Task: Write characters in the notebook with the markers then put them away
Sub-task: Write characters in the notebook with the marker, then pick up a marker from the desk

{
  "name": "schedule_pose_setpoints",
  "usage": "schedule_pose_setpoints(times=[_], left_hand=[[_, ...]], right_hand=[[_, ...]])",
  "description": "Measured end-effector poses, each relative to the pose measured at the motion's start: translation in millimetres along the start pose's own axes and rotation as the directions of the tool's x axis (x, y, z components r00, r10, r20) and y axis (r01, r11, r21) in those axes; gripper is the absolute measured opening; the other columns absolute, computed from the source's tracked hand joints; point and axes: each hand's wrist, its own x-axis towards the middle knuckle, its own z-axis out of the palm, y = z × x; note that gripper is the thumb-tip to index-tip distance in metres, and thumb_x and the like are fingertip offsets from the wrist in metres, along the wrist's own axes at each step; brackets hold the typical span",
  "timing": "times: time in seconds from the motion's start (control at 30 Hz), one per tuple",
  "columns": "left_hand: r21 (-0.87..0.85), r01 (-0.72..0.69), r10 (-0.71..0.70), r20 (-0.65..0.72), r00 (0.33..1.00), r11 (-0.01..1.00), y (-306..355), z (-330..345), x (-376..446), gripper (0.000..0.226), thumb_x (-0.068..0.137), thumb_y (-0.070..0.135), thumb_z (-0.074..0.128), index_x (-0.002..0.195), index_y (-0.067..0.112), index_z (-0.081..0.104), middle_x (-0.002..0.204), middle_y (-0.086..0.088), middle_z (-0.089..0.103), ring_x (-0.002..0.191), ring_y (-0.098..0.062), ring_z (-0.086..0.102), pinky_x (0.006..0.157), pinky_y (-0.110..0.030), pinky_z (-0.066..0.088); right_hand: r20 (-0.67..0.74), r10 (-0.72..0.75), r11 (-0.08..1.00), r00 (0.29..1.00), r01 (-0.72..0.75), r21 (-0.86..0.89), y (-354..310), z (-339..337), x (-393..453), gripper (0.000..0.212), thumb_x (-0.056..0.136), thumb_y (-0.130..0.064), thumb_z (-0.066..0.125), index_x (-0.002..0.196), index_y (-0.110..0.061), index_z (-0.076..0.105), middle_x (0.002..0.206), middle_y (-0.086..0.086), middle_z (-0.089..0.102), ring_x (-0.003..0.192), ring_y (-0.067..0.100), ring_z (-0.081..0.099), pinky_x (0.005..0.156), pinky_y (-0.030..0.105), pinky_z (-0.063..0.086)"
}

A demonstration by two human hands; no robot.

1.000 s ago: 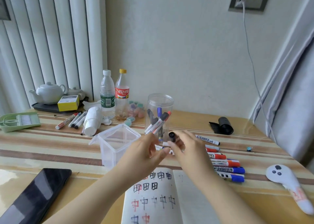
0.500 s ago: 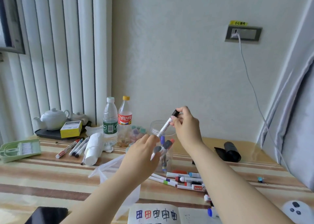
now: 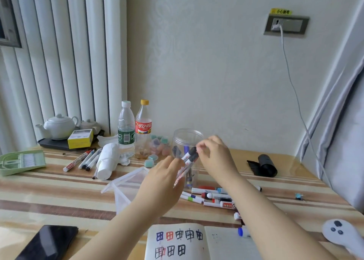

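- Black-capped markers (image 3: 188, 157), a small bundle of them, sit slanted in our left hand (image 3: 165, 178) at centre frame, fingers curled round their lower ends, caps pointing up and right.
- Our right hand (image 3: 213, 154) has dropped from where it was half a second ago, when it held a single marker high by its cap; now that marker seems to lie with the others in the bundle, and the thumb and forefinger are pinched at the cap ends.
- Whether those fingertips truly grip a cap or only touch it, we cannot tell; the spot is blurred.
- Clear plastic, the round jar (image 3: 188, 139) stands just behind both hands with a few markers already inside, so we judge the gathered bundle is headed there.
- Our view has tipped down a little too: more of the notebook (image 3: 177, 244) shows at the bottom edge, open, with rows of blue, red and black characters on its left page.
- That tells us the writing looks largely done and we're into the putting-away part.
- Plenty left, mind: loose markers (image 3: 214, 197) lie scattered on the striped table (image 3: 49, 190) just right of centre, between the jar and the notebook, and three more (image 3: 86, 160) rest at mid left beside a white roll.
- A square clear tub (image 3: 126, 186) stands tilted just left of our left wrist, partly hidden by the arm.
- Bottles, a teapot and a dark phone sit around the edges, none of them in play.
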Motion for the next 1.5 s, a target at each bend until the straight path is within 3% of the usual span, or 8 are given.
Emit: schedule_pose_setpoints(times=[0.2, 0.63, 0.83, 0.93, 1.07, 1.27, 1.4, 1.5], left_hand=[[-0.042, -0.083, 0.088, 0.143, 0.986, 0.996, 7, 29, -36, 0.022, 0.073, 0.020, 0.057, 0.094, 0.021, 0.054, 0.086, 0.005, 0.060, 0.066, -0.015, 0.059, 0.052, -0.018, 0.042], [-0.080, 0.085, -0.061, 0.266, 0.962, 0.993, -8, 55, -82, 0.024, 0.088, 0.026, 0.044, 0.110, 0.019, 0.051, 0.107, 0.008, 0.052, 0.095, -0.014, 0.054, 0.077, -0.031, 0.047], [-0.100, 0.137, -0.108, 0.246, 0.963, 0.986, -6, 47, -80, 0.016, 0.091, 0.027, 0.047, 0.105, 0.021, 0.051, 0.095, 0.018, 0.046, 0.089, -0.006, 0.051, 0.073, -0.020, 0.042], [-0.164, 0.153, -0.116, 0.217, 0.969, 0.974, -3, 40, -76, 0.010, 0.090, 0.026, 0.050, 0.099, 0.021, 0.053, 0.086, 0.020, 0.048, 0.080, -0.001, 0.052, 0.068, -0.014, 0.042], [-0.266, 0.195, -0.151, 0.176, 0.973, 0.944, 7, 34, -67, 0.012, 0.091, 0.027, 0.053, 0.101, 0.022, 0.055, 0.086, 0.019, 0.051, 0.074, 0.007, 0.051, 0.068, -0.007, 0.040], [-0.236, 0.122, -0.075, 0.198, 0.977, 0.964, 20, 31, -73, 0.025, 0.096, 0.034, 0.042, 0.089, 0.016, 0.058, 0.073, 0.005, 0.058, 0.066, -0.009, 0.048, 0.064, -0.025, 0.041], [-0.167, 0.158, -0.108, 0.274, 0.956, 0.973, 16, 31, -85, 0.024, 0.098, 0.031, 0.037, 0.095, 0.015, 0.056, 0.077, 0.005, 0.056, 0.075, -0.017, 0.051, 0.066, -0.028, 0.040], [-0.155, 0.165, -0.110, 0.315, 0.943, 0.974, 14, 28, -89, 0.022, 0.098, 0.025, 0.036, 0.092, 0.014, 0.054, 0.078, 0.006, 0.051, 0.075, -0.016, 0.045, 0.064, -0.025, 0.035]], right_hand=[[0.522, 0.166, 0.970, 0.836, -0.042, -0.240, 27, 47, -59, 0.019, 0.093, -0.018, 0.047, 0.082, -0.016, 0.062, 0.093, 0.002, 0.048, 0.086, 0.021, 0.052, 0.073, 0.028, 0.038], [0.555, -0.076, 0.783, 0.828, 0.394, -0.481, 22, 68, -72, 0.026, 0.087, 0.000, 0.048, 0.111, -0.007, 0.056, 0.109, 0.010, 0.056, 0.099, 0.030, 0.057, 0.074, 0.036, 0.043], [0.533, 0.039, 0.903, 0.845, 0.199, -0.382, 19, 54, -69, 0.017, 0.085, -0.017, 0.051, 0.097, -0.012, 0.063, 0.101, 0.007, 0.062, 0.092, 0.027, 0.059, 0.076, 0.034, 0.048], [0.335, 0.235, 0.967, 0.912, -0.253, 0.011, 16, 32, -79, 0.004, 0.077, -0.013, 0.065, 0.077, -0.017, 0.064, 0.073, -0.002, 0.063, 0.065, 0.009, 0.058, 0.066, 0.024, 0.051], [0.411, 0.409, 0.500, 0.815, -0.576, 0.646, -4, -2, -104, 0.013, 0.078, 0.009, 0.061, 0.072, -0.002, 0.062, 0.062, 0.009, 0.068, 0.056, 0.015, 0.062, 0.059, 0.021, 0.054], [0.578, 0.418, 0.091, 0.701, -0.665, 0.741, -20, -3, -143, 0.006, 0.084, 0.000, 0.062, 0.085, 0.004, 0.067, 0.073, 0.013, 0.068, 0.059, 0.009, 0.064, 0.056, 0.016, 0.052], [0.580, 0.427, 0.469, 0.693, -0.719, 0.514, -22, -10, -160, 0.022, 0.088, -0.024, 0.063, 0.080, -0.004, 0.068, 0.060, 0.000, 0.065, 0.048, 0.004, 0.055, 0.048, 0.017, 0.044], [0.151, 0.168, 0.985, 0.974, -0.173, 0.020, -13, -11, -169, 0.022, 0.083, -0.041, 0.065, 0.075, -0.021, 0.064, 0.060, -0.012, 0.056, 0.056, 0.001, 0.049, 0.051, 0.013, 0.038]])
